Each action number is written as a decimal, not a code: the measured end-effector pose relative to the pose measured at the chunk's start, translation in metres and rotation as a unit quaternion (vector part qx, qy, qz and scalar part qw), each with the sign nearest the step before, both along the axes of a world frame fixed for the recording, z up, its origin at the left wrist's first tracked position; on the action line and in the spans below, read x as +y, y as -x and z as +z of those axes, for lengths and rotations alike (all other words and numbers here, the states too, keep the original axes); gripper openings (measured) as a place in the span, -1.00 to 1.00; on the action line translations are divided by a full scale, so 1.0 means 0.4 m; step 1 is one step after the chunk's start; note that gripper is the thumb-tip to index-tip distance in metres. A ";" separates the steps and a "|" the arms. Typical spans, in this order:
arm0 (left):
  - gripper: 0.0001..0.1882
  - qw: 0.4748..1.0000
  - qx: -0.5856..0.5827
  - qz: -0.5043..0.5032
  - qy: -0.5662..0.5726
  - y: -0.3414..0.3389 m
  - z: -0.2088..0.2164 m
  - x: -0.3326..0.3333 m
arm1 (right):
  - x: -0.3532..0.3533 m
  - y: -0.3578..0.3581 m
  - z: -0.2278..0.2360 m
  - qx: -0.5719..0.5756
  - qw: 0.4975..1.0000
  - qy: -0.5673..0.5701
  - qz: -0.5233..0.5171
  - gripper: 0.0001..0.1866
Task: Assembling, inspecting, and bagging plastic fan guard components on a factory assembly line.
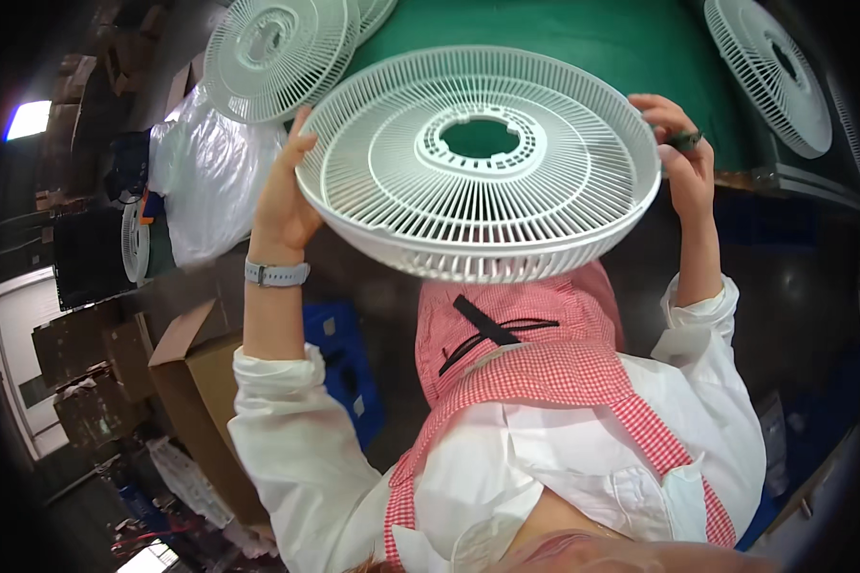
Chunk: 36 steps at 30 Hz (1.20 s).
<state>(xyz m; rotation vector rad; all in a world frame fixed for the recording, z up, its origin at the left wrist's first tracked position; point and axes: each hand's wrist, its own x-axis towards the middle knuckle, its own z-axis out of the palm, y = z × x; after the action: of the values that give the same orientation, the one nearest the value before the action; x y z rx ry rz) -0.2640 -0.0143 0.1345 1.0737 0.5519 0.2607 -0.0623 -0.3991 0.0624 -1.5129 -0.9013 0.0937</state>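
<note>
white fan grille (478,162), round with a hole at its centre, was up in front of me over the green table (583,38) in the head view. i had my left hand (282,196) closed on its left rim, a pale watch (275,274) on that wrist. my right hand (683,158) was curled round the right rim, fingers over the edge. more white grilles (277,53) lay on the table behind, another (769,72) at the right. a cardboard box (196,382) stood below left.
</note>
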 end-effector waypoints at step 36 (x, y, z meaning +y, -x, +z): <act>-0.04 0.982 -0.100 -0.051 -0.154 0.123 -0.188 -0.009 | 0.144 -0.082 0.112 0.286 0.935 -0.081 -0.193 -0.49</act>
<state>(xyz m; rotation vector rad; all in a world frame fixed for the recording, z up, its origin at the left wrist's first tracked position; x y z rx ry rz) -0.3133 -0.0180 0.0593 1.3540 0.2791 0.3676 -0.0294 -0.3415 0.1071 -1.3713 -0.1358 0.1581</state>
